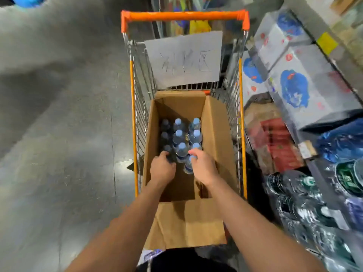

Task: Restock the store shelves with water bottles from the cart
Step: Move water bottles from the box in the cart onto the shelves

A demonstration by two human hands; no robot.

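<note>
An orange-handled wire shopping cart stands in a store aisle, with store shelves of packaged goods and bottled drinks on the right. Inside the cart sits an open brown cardboard box, its near half empty, so restocking seems partly done. About ten clear water bottles with pale blue caps remain at the far end. The left hand curls around one bottle; the right hand grips another.

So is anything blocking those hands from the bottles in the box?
Nothing visible. The cardboard box is open on top, and both the left hand and right hand are already down among the water bottles.
</note>
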